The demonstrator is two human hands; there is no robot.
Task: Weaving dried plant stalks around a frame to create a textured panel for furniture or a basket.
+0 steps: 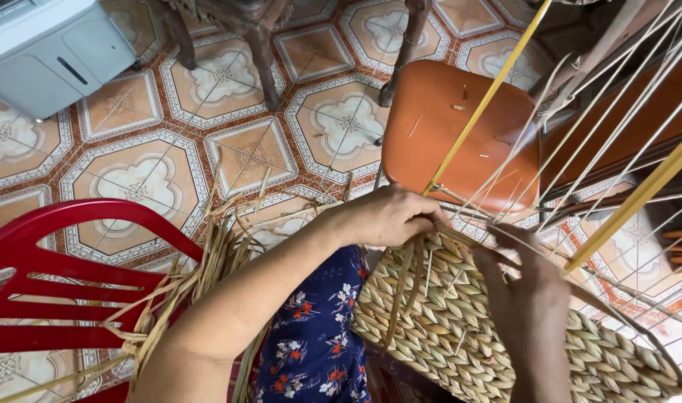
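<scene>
Woven basket (490, 336), rim uppermost: left hand (386, 216) pinches straw strands (412, 272) at the rim's near-left; right hand (531, 306) clasps the rim right of it, closed.

the woven basket (460, 328) runs off the bottom edge — left hand (386, 216) hides its rim.

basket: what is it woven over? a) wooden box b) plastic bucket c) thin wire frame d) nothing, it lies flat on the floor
c: bare thin wires of the frame stick out past the woven edge of the basket, where the left hand and right hand work the straw strands.
</scene>
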